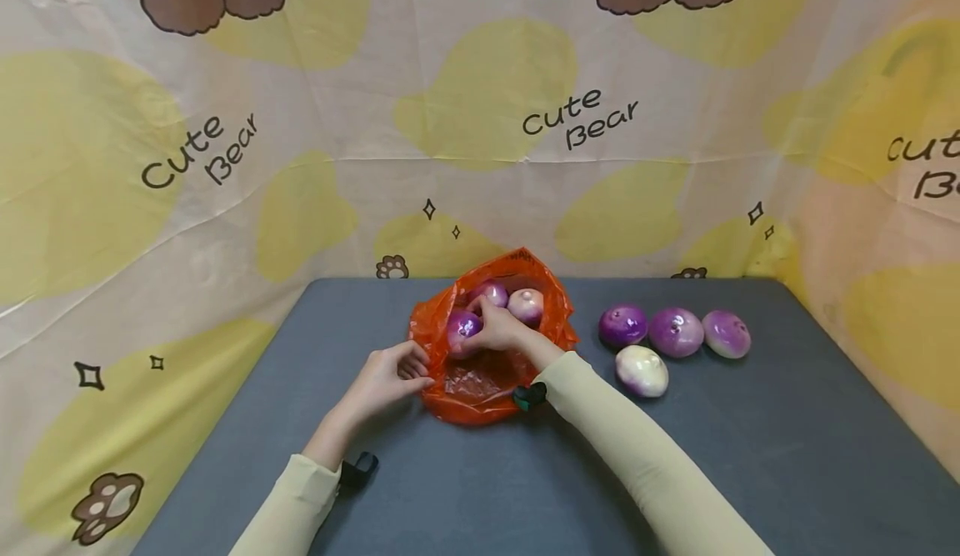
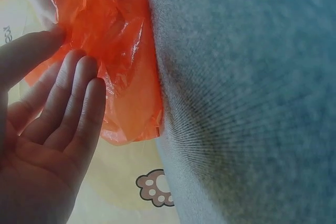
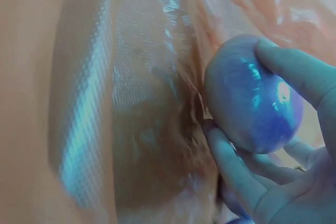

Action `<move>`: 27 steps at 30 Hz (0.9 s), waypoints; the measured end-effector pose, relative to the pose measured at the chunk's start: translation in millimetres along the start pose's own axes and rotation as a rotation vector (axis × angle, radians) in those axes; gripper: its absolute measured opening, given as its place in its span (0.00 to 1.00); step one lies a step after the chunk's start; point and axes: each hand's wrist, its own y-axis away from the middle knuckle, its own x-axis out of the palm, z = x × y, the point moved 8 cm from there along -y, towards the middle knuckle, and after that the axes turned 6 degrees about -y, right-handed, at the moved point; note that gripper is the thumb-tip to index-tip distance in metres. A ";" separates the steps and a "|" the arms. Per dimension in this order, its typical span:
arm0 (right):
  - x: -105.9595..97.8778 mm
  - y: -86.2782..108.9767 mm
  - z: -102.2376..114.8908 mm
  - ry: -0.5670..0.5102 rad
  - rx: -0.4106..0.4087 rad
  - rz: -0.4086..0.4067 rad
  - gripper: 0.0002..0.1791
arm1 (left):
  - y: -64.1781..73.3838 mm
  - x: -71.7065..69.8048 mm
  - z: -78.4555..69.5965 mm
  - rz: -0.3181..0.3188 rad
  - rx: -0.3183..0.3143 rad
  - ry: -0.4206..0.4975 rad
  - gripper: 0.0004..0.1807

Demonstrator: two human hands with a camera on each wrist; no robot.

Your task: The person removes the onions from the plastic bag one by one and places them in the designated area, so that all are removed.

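Note:
An orange plastic bag (image 1: 480,398) stands with its mouth open in the middle of the table. My right hand (image 1: 498,329) reaches into it and grips a purple onion (image 1: 459,327); in the right wrist view the thumb and fingers (image 3: 236,169) lie around that onion (image 3: 257,98). Behind it in the bag are another purple onion (image 1: 491,292) and a paler onion (image 1: 527,306). My left hand (image 1: 386,377) is at the bag's left side. The left wrist view shows its loosely bent fingers (image 2: 79,98) against the orange plastic (image 2: 118,40), thumb apart from them.
Right of the bag lie three purple onions (image 1: 676,333) in a row, with a whitish onion (image 1: 642,371) in front of them. The grey table (image 1: 465,489) ends at a printed cloth backdrop (image 1: 480,122) behind the bag.

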 end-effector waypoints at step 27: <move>-64.7 52.4 26.4 -0.054 0.041 -0.076 0.40 | -6.7 -7.6 -3.6 -0.162 -0.063 -0.034 0.15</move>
